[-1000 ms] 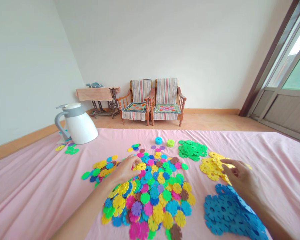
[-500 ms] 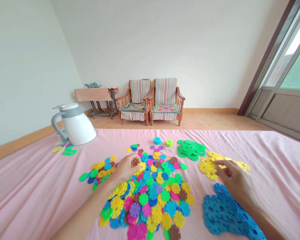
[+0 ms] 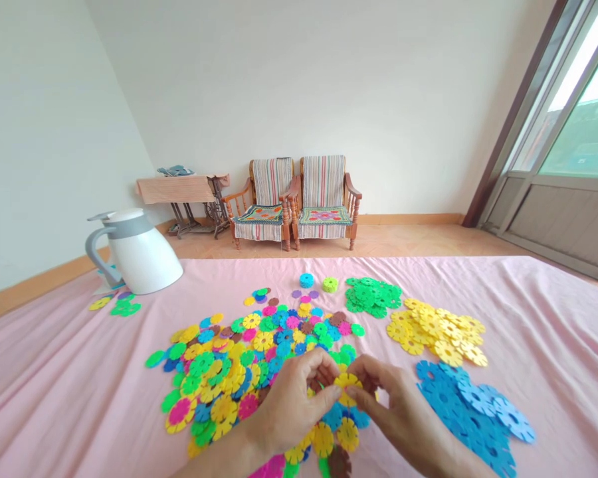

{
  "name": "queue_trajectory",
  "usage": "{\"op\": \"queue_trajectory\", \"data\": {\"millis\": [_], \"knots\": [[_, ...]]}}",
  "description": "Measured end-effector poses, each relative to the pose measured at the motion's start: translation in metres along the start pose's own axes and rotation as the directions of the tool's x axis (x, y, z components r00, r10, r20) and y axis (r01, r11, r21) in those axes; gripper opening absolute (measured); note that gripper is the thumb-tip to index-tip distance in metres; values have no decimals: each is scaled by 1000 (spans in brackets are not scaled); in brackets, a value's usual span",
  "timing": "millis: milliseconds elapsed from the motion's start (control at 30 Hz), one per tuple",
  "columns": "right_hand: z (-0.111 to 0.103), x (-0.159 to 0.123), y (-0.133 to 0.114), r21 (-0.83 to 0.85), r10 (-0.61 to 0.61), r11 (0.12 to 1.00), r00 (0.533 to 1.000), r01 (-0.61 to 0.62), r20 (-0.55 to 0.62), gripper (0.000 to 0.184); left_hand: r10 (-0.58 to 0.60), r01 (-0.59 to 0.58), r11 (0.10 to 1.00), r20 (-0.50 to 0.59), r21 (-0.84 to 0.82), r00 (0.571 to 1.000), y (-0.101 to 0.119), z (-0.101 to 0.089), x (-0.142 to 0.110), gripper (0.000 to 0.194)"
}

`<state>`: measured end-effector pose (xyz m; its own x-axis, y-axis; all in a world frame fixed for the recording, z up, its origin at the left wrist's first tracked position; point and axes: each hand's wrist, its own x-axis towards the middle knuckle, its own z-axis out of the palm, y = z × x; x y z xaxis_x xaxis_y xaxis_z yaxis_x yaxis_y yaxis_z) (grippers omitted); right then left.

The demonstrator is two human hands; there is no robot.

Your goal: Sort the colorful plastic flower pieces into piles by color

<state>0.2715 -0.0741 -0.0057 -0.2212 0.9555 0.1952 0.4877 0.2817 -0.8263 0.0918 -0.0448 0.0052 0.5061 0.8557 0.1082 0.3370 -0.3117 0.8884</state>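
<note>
My left hand [image 3: 303,398] pinches a yellow notched plastic disc [image 3: 347,381] by its left edge, above the mixed pile. From the other side, my right hand [image 3: 393,401] has its thumb and fingertips closed on the same disc, so both hands meet there. Under and around them spreads a heap of mixed-colour snowflake discs [image 3: 224,372], partly hidden by my hands. To the right lie sorted groups: a green pile [image 3: 373,297], a yellow pile [image 3: 443,328] and a blue pile [image 3: 466,411].
A white jug [image 3: 142,255] with a grey handle stands at the left on the pink tablecloth [image 3: 70,372]. Small blue [image 3: 306,280] and lime [image 3: 330,285] disc stacks sit at the back. Beyond the cloth are wooden armchairs [image 3: 323,196] and a sewing-machine table [image 3: 179,189].
My right hand has left the yellow pile and come inward to the disc. My left hand has moved right and nearer with it. The view has shifted slightly to the right.
</note>
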Motion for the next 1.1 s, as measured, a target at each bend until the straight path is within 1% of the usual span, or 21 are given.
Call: {"op": "queue_trajectory", "data": {"millis": [67,100,133,200,233,300,367,400,433,467,500,567,633,700,767,800,867,933,967,1033,1100], "knots": [[-12,4,17,-53,29,998,995,-34,-100,21,13,-11,997,-23,71,1000,0,-6,-1,6],[-22,6,29,-90,54,993,982,-71,-179,23,21,-16,993,-46,116,999,-1,-12,-1,7],[-35,7,43,-135,75,984,958,-116,-275,25,30,-18,987,-75,162,997,-4,-19,-2,8],[-62,10,74,-210,99,951,866,-227,-491,30,53,-15,968,-145,249,988,-13,-36,-4,11],[-76,10,88,-229,103,933,815,-278,-570,32,63,-8,957,-182,290,981,-19,-46,-5,12],[-100,10,113,-245,131,891,735,-381,-666,35,77,20,933,-253,360,964,-34,-67,-8,14],[-115,7,127,-251,139,858,673,-448,-726,38,73,67,907,-313,415,947,-50,-85,-10,17],[-118,6,130,-256,138,843,650,-473,-747,40,72,83,896,-329,436,942,-57,-93,-11,17],[-119,5,131,-262,134,834,639,-486,-757,41,74,92,887,-334,453,940,-64,-99,-12,18],[-118,5,129,-268,129,833,641,-484,-756,41,78,93,879,-334,468,939,-69,-103,-12,19],[-114,5,126,-274,121,843,658,-464,-743,39,84,91,871,-330,482,940,-74,-106,-12,19],[-102,7,114,-289,84,880,722,-377,-687,34,103,80,856,-320,512,942,-81,-108,-12,19],[-84,12,97,-321,33,903,791,-286,-611,29,126,64,835,-303,546,945,-87,-107,-11,19],[-62,19,76,-361,-9,910,862,-203,-507,25,152,36,810,-268,586,951,-90,-105,-11,19],[-38,27,52,-372,-55,925,941,-78,-334,23,172,6,786,-228,618,958,-93,-103,-11,21],[-26,31,41,-373,-79,927,965,-21,-250,23,180,-7,778,-213,628,960,-93,-102,-12,21],[-4,40,20,-386,-143,917,985,96,-94,21,191,-23,775,-200,631,961,-92,-101,-13,21],[17,52,3,-402,-190,898,982,178,9,19,203,-30,784,-210,620,957,-90,-100,-14,20],[26,59,-4,-418,-190,889,981,189,41,18,209,-34,788,-216,615,954,-89,-99,-14,19],[43,75,-13,-488,-132,860,989,147,66,17,220,-38,793,-227,608,949,-88,-99,-15,18],[57,91,-21,-574,-48,816,997,71,55,18,223,-43,794,-224,606,949,-87,-98,-15,18]]}}
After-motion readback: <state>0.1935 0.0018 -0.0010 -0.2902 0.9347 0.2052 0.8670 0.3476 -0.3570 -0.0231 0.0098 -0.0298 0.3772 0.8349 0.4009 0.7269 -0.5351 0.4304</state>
